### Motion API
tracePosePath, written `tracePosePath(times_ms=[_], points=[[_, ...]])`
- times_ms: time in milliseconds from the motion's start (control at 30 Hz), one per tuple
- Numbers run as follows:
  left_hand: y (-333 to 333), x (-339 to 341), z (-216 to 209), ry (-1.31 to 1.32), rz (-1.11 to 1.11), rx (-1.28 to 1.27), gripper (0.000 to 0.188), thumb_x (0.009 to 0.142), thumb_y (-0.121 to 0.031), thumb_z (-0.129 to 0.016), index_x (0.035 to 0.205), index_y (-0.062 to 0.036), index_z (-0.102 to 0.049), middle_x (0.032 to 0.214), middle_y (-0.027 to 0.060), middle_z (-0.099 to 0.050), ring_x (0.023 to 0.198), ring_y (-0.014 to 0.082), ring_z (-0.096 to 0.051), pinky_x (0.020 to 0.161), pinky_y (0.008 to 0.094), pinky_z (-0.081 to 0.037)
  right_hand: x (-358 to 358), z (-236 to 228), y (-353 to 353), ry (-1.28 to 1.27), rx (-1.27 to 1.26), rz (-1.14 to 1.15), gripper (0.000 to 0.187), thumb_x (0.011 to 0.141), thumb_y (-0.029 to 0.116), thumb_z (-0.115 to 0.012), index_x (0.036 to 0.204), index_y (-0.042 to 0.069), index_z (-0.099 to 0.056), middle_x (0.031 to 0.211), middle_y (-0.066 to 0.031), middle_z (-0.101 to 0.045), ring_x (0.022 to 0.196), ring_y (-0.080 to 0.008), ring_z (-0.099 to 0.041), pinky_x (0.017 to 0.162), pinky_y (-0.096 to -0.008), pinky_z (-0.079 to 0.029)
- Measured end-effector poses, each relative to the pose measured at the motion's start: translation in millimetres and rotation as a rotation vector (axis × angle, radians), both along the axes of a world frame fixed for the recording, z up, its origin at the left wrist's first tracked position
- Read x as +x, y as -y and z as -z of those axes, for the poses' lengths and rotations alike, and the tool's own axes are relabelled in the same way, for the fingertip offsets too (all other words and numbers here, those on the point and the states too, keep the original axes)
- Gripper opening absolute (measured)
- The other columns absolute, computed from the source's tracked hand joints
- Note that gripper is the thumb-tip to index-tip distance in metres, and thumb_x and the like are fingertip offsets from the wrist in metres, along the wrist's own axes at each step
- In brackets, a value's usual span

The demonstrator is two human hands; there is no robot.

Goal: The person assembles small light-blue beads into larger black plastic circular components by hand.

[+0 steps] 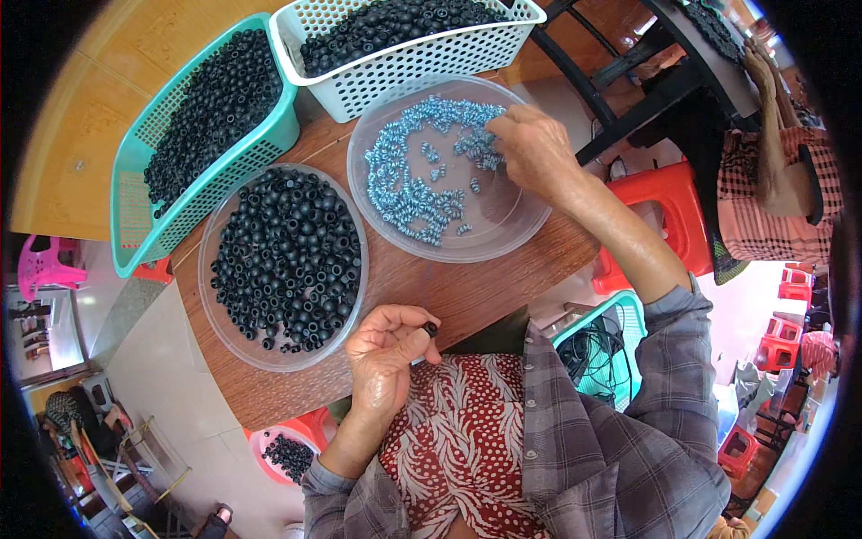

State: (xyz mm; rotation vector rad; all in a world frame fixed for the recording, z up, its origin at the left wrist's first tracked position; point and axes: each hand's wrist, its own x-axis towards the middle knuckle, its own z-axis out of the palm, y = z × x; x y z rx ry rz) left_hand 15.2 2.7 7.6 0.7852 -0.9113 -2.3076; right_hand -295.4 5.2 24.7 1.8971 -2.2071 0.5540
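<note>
My left hand (388,349), near the table's front edge, pinches a small black hollow bead-like piece (431,329) between thumb and fingers. At the far right of a clear round tub (489,241), my right hand (537,148) has its fingers pressed together among small silvery-blue coils that look like springs (415,202). Whatever those fingertips hold is hidden. Left of that tub stands another clear round tub (208,301), heaped with round black hollow pieces (287,242) like the one in my left hand.
A teal basket (220,199) and a white perforated basket (431,65), both full of black pieces, stand behind the tubs on the wooden table (467,292). A red stool (660,225) and a green basket of dark cords (636,346) are to my right. Another person's arm (768,135) shows at another table.
</note>
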Motion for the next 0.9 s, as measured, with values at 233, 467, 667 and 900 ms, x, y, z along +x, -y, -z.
tracePosePath(times_ms=[233, 467, 667, 900], points=[[0, -1, 1, -0.019, -0.003, 0.002, 0.013, 0.082, 0.006, -0.065, 0.094, 0.0048, -0.060, 0.097, 0.0196, -0.064, 0.064, 0.0205, -0.061, 0.058, 0.0276, -0.052, 7, 1, 14, 0.159, -0.133, -0.127, 0.013, 0.068, -0.005, -0.059, 0.077, 0.002, -0.064, 0.076, -0.0164, -0.059, 0.082, -0.0367, -0.058, 0.069, -0.0459, -0.046], [0, 0, 3, -0.022, -0.010, 0.002, 0.014, 0.081, 0.006, -0.066, 0.094, 0.0050, -0.059, 0.097, 0.0198, -0.064, 0.065, 0.0206, -0.061, 0.059, 0.0278, -0.052, 10, 5, 21, 0.074, 0.030, -0.169, 0.014, 0.074, 0.003, -0.065, 0.088, 0.004, -0.067, 0.079, -0.0134, -0.060, 0.080, -0.0349, -0.058, 0.068, -0.0457, -0.044], [0, 1, 3, -0.019, -0.004, 0.002, 0.014, 0.081, 0.006, -0.065, 0.094, 0.0050, -0.059, 0.098, 0.0196, -0.064, 0.065, 0.0207, -0.061, 0.060, 0.0278, -0.052, 15, -11, 20, 0.293, 0.317, -0.018, 0.008, 0.077, 0.007, -0.064, 0.083, 0.004, -0.068, 0.078, -0.0167, -0.064, 0.080, -0.0363, -0.061, 0.070, -0.0459, -0.045], [0, 2, 3, -0.020, -0.002, -0.001, 0.015, 0.082, 0.005, -0.065, 0.095, 0.0049, -0.059, 0.098, 0.0196, -0.064, 0.066, 0.0208, -0.061, 0.060, 0.0281, -0.053, 8, 8, 27, 0.127, 0.104, -0.041, 0.009, 0.075, 0.004, -0.060, 0.081, 0.003, -0.068, 0.075, -0.0186, -0.064, 0.077, -0.0372, -0.061, 0.068, -0.0470, -0.046]])
